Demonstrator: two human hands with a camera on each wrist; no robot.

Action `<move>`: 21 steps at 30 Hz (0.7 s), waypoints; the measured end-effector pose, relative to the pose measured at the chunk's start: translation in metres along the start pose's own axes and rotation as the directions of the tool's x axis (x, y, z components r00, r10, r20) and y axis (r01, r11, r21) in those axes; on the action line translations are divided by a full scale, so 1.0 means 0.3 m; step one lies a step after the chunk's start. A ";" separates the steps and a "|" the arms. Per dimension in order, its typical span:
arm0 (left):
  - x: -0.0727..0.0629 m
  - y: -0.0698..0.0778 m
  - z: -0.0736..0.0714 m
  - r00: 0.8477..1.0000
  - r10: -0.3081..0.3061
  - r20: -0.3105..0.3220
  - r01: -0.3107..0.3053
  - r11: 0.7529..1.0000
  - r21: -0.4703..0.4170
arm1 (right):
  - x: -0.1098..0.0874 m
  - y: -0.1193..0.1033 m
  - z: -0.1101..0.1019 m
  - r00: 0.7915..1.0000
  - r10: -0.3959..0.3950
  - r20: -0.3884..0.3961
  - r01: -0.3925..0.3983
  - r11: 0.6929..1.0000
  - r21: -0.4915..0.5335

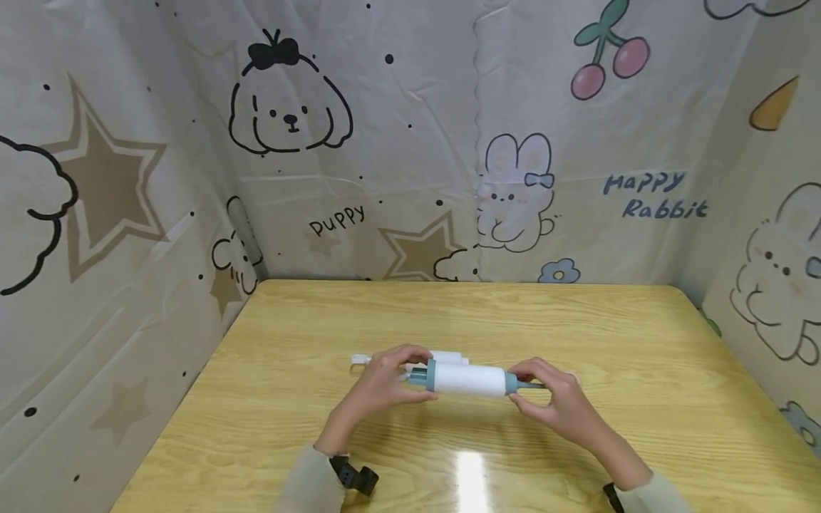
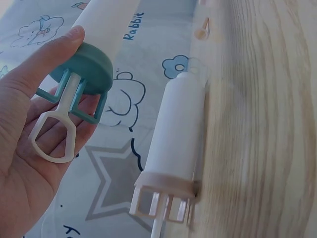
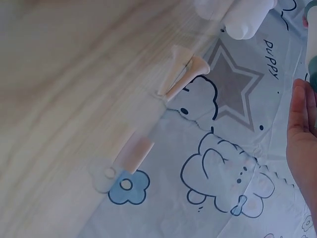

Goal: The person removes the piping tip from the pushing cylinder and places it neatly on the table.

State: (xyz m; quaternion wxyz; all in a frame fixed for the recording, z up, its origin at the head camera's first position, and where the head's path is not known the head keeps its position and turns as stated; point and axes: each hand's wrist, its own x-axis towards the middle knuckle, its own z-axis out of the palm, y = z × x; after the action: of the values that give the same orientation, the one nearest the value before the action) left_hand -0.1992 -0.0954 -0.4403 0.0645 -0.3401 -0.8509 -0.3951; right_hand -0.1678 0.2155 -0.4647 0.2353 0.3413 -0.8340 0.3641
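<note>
In the head view a large syringe [image 1: 471, 380] with a white barrel and teal ends lies level between both hands above the table. My left hand [image 1: 385, 381] holds its left teal end, thumb and fingers on opposite sides. A pale plunger ring [image 2: 54, 136] and teal finger loops [image 2: 89, 106] hang by the palm in the left wrist view. My right hand [image 1: 556, 399] pinches the right teal end, from which a thin teal tip [image 1: 531, 385] sticks out. Only part of that hand shows in the right wrist view.
On the wooden table [image 1: 333, 313] behind the hands lies a second white syringe [image 2: 173, 129] with a beige collar. A flared beige piece [image 3: 195, 72] and a small pinkish piece [image 3: 136, 154] also lie on the table. A printed cloth [image 1: 410, 171] surrounds the table.
</note>
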 end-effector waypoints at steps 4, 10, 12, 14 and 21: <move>0.003 0.001 0.016 1.000 0.012 -0.005 -0.012 1.000 0.005 | -0.011 0.005 -0.010 1.000 0.008 -0.004 -0.008 1.000 0.009; 0.003 -0.006 0.028 1.000 0.015 -0.011 -0.015 1.000 -0.003 | -0.014 0.008 -0.017 1.000 0.009 -0.001 -0.009 1.000 0.009; 0.003 -0.007 0.028 1.000 0.013 -0.008 -0.013 1.000 -0.004 | -0.014 0.008 -0.017 1.000 0.011 0.000 -0.011 1.000 0.013; 0.002 -0.006 0.027 1.000 0.013 -0.007 -0.013 1.000 -0.003 | -0.014 0.006 -0.017 1.000 0.016 0.001 -0.017 1.000 0.019; -0.004 -0.002 0.024 1.000 0.011 -0.010 -0.011 1.000 0.003 | -0.004 -0.011 -0.025 0.957 0.276 0.093 -0.287 0.947 0.147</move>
State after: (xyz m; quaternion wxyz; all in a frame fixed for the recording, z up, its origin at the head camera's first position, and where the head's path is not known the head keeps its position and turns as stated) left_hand -0.1976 -0.0911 -0.4461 0.0713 -0.3428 -0.8492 -0.3953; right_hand -0.1637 0.2201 -0.4593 0.1232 0.2491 -0.8504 0.4468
